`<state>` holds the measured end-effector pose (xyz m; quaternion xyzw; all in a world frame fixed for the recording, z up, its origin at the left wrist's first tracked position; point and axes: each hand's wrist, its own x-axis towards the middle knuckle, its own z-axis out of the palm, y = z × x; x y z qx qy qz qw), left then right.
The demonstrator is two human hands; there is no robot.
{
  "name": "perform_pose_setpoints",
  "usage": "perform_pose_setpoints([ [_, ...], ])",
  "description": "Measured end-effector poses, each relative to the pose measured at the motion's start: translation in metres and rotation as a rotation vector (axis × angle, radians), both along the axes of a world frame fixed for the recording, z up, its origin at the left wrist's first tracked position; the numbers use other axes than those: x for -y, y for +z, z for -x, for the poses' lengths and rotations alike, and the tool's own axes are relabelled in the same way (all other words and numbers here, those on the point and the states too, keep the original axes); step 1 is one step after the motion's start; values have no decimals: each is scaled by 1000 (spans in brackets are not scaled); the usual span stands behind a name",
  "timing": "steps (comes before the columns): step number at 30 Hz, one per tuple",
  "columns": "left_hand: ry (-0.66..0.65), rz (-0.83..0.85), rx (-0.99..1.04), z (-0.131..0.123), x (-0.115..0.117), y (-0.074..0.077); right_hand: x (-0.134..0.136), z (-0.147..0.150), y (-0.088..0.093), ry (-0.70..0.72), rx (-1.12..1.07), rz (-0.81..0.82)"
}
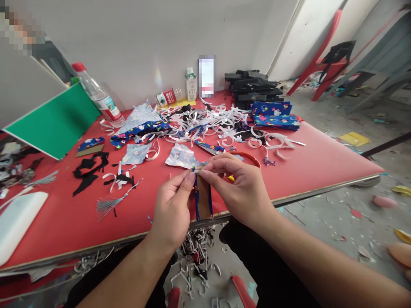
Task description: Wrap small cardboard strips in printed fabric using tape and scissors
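A narrow brown cardboard strip (pixel 204 199) has blue patterned fabric wrapped over its long edges. My left hand (pixel 175 205) pinches its upper left corner between thumb and fingers. At the same end, my right hand (pixel 240 184) is closed with thumb and fingertips on the fabric edge. Behind my right hand lie scissors (pixel 255 158) with an orange handle, partly hidden by it. A pale fabric scrap (pixel 181 157) rests just beyond my fingertips, and another scrap (pixel 136 154) is further left. A grey tassel (pixel 111 206) lies left of my left hand.
White curled strips (pixel 212 122) cover the red table's back. Folded blue patterned pieces (pixel 274 122) and stacked black pieces (pixel 255 87) stand back right. A plastic bottle (pixel 98 96), a carton (pixel 191 85) and a phone (pixel 206 77) line the wall. A green board (pixel 54 122) leans left.
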<state>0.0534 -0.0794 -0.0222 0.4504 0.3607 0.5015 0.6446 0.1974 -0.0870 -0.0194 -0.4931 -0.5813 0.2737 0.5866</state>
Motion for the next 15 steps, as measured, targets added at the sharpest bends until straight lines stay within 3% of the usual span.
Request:
perform_pose_setpoints([
  [7,53,-100,-265,5,1,4,0,-4,1,-20,44,27],
  [12,67,-131,-200,5,1,2,1,-4,3,-24,103,18],
  [15,136,-174,-274,5,0,2,3,-3,4,-24,164,-25],
])
